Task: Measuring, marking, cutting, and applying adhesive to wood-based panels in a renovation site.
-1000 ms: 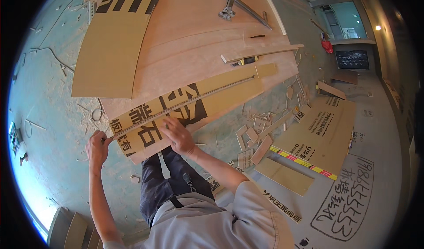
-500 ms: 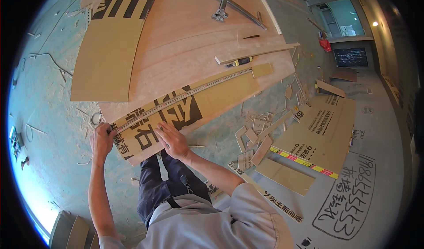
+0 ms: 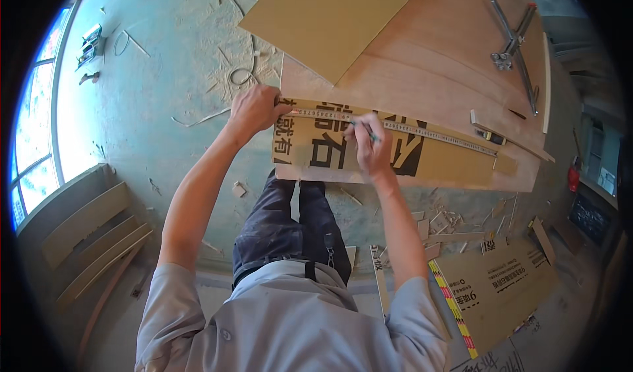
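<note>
The tape measure [image 3: 435, 136] lies above the frame's middle, its long axis sloping gently down rightward along the brown board [image 3: 455, 164]. The right hand [image 3: 370, 142], pinching a slim pencil-like tool [image 3: 374, 136], covers part of its middle; the left hand [image 3: 256, 111] closes on its left end, hiding any case. The tool's tip is hard to make out.
</note>
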`<state>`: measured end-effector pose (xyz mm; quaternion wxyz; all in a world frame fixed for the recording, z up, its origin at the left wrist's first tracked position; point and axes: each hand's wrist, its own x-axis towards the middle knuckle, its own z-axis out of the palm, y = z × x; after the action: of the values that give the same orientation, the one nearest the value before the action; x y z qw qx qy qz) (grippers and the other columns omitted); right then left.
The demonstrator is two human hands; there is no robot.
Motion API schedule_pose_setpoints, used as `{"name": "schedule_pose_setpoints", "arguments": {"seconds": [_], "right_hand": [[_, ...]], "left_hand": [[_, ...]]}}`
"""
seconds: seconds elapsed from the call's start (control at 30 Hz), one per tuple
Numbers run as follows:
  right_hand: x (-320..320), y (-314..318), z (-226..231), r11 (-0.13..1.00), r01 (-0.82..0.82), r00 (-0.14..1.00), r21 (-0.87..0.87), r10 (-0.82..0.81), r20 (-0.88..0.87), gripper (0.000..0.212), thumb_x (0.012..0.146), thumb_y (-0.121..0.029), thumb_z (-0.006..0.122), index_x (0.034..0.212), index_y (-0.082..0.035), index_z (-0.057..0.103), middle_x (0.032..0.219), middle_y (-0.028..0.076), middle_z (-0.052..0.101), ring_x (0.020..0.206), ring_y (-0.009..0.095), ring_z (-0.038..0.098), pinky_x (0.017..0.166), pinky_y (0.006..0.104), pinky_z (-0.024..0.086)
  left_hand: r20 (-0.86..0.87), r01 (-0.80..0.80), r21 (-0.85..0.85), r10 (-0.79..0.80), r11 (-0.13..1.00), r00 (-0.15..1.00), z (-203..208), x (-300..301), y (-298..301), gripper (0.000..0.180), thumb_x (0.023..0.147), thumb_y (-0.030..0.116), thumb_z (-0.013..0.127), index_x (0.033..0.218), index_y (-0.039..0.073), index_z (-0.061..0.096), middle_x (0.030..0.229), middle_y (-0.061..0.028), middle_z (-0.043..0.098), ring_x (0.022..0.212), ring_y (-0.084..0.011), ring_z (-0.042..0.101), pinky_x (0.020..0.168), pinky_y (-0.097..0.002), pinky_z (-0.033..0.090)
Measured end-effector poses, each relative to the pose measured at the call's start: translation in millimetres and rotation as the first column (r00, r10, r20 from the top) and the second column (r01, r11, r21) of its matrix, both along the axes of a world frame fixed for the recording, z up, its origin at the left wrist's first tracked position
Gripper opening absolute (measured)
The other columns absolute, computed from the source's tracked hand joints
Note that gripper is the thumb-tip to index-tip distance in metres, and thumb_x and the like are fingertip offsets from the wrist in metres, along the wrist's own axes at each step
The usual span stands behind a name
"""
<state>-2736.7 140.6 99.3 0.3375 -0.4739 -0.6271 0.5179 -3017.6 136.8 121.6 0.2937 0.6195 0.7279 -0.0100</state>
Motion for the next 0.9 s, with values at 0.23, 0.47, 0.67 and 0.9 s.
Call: {"name": "schedule_pose_setpoints", "arguments": {"seconds": [0.23,0.47,0.67,0.9], "right_hand": [[-61,52,-25,0.964,-0.261,0.953,0.051,0.249,0.171,0.029,0.1,-0.024,0.057,0.083,-0.002,0.061,0.061,0.005,0.062,0.057,0.012,0.059,0.057,0.0286,0.047],[-66,54,-47,0.956,-0.289,0.943,0.044,0.277,0.185,0.036,0.1,-0.03,0.058,0.079,-0.001,0.06,0.058,0.009,0.06,0.055,0.015,0.058,0.057,0.0324,0.047],[-66,56,-52,0.937,-0.334,0.925,0.102,0.304,0.229,0.037,0.1,-0.032,0.058,0.078,-0.002,0.059,0.058,0.008,0.059,0.054,0.016,0.057,0.056,0.0325,0.047],[-68,53,-44,0.957,-0.291,0.939,0.0,0.285,0.192,0.034,0.097,-0.028,0.059,0.079,0.0,0.056,0.07,0.024,0.059,0.066,0.043,0.058,0.06,0.0431,0.047]], "left_hand": [[-0.061,-0.024,-0.012,0.024,1.0,0.998,-8,-2,0,0.041,0.078,0.045,0.079,0.084,0.005,0.074,0.084,-0.0185,0.072,0.086,-0.0371,0.07,0.076,-0.047,0.055],[-0.041,-0.017,-0.049,0.015,0.999,0.999,-9,-5,4,0.041,0.078,0.044,0.08,0.089,0.005,0.074,0.089,-0.0183,0.073,0.09,-0.0367,0.071,0.079,-0.0458,0.056],[-0.026,-0.017,0.015,0.018,1.0,1.0,-14,-6,3,0.038,0.077,0.041,0.08,0.081,0.004,0.073,0.082,-0.0179,0.071,0.084,-0.0369,0.07,0.074,-0.0472,0.055],[-0.019,-0.007,-0.044,0.006,0.999,1.0,-11,-6,6,0.04,0.078,0.043,0.08,0.089,0.005,0.074,0.088,-0.0189,0.073,0.089,-0.0367,0.071,0.079,-0.046,0.055]]}}
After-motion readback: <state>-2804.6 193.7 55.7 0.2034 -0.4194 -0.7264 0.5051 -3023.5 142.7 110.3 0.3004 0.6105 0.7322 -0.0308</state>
